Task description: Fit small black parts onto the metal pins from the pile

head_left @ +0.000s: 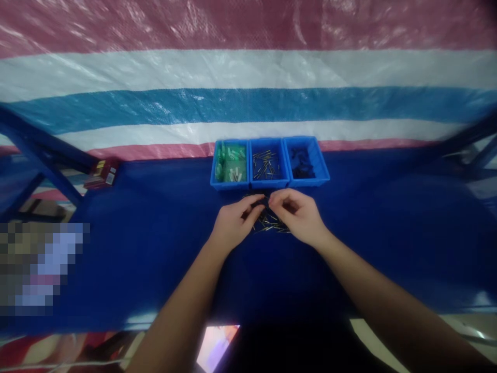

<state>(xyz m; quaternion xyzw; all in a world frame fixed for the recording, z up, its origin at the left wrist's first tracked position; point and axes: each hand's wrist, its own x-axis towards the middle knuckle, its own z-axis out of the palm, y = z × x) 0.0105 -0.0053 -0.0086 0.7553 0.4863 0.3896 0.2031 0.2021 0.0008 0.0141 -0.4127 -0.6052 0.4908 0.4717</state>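
My left hand (pixel 233 223) and my right hand (pixel 298 215) meet above the blue table, fingertips almost touching. Both are closed in a pinch around something small and dark, too small and blurred to name. Under the fingers lies a loose pile of thin, brassy metal pins (pixel 272 224), partly hidden by my hands. Just beyond stand three joined blue bins. The left bin (pixel 230 185) holds green plastic wrapping and small whitish pieces. In the middle bin (pixel 269 184) are several thin metal pins, and dark small parts fill the bottom of the right bin (pixel 320 168).
A dark red box (pixel 101 173) sits at the table's far left edge. Blue metal posts (pixel 37 155) frame the sides. A striped plastic sheet (pixel 248 72) hangs behind the table (pixel 155 238). Below the near edge, a bright screen (pixel 216 346) shows between my arms.
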